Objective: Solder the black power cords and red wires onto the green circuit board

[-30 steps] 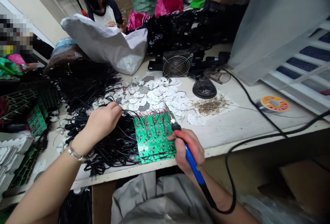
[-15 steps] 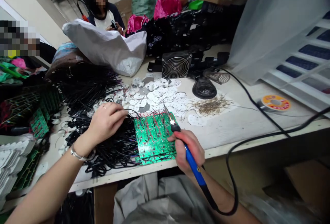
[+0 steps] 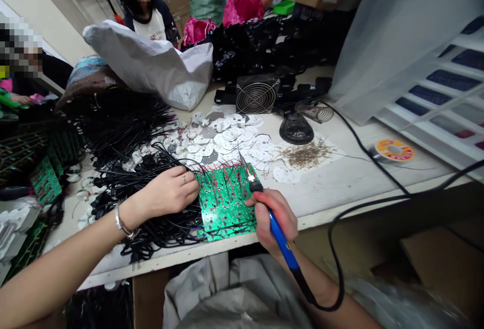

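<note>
At the near edge of the pale wooden tabletop (image 3: 340, 187), I see the green printed circuit board panel (image 3: 227, 200) lying flat with red and black leads across it. My right hand (image 3: 273, 218) has its fingers clamped around the blue-handled soldering iron (image 3: 278, 235), whose tip hovers over the panel's 1 o'clock corner. My left hand (image 3: 170, 194) rests at the panel's 9 o'clock edge, fingers curled together on the tangle of thin black wires (image 3: 151, 218); whether they pinch a wire I cannot tell.

I judge the panel light, stiff and thin, best steadied by its bare edges, since the soldered face is delicate. The iron is light too but hot at the tip, so the handle is the only safe hold, and its black cord (image 3: 363, 208) trails off toward 3 o'clock and may drag. The wires are limp and snag easily.

Beyond, at 12 o'clock, lie white round discs (image 3: 227, 140), a small grille-fronted black fan (image 3: 257, 97), and a white sack (image 3: 151, 66). A solder reel (image 3: 393, 150) sits at 2 o'clock. Other people sit at the far side of the crowded room.
</note>
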The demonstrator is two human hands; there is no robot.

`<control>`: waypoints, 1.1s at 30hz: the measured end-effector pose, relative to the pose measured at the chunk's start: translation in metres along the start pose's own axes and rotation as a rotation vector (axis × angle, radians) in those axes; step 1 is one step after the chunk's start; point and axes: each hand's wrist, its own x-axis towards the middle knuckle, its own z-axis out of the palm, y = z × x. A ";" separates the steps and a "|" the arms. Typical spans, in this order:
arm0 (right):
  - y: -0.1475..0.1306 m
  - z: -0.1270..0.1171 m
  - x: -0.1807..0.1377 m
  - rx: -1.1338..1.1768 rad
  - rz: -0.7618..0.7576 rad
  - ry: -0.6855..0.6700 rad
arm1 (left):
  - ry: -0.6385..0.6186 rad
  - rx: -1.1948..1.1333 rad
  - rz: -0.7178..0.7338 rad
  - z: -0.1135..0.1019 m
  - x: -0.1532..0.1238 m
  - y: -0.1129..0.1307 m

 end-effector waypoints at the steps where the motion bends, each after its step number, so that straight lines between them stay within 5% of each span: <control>1: 0.000 0.000 0.000 -0.004 0.002 -0.002 | -0.001 -0.026 -0.020 0.002 -0.001 -0.002; 5: 0.001 0.000 -0.001 -0.008 0.010 -0.014 | -0.025 -0.134 -0.100 0.011 0.000 -0.010; 17: 0.002 0.000 -0.004 0.001 0.026 -0.002 | 0.035 -0.006 0.106 0.005 -0.002 -0.012; 27: 0.002 -0.001 -0.005 -0.030 0.038 -0.020 | -0.029 -0.098 0.003 0.013 0.002 -0.014; 33: 0.001 -0.002 -0.005 -0.028 0.048 -0.035 | -0.022 -0.305 -0.246 0.003 -0.009 0.002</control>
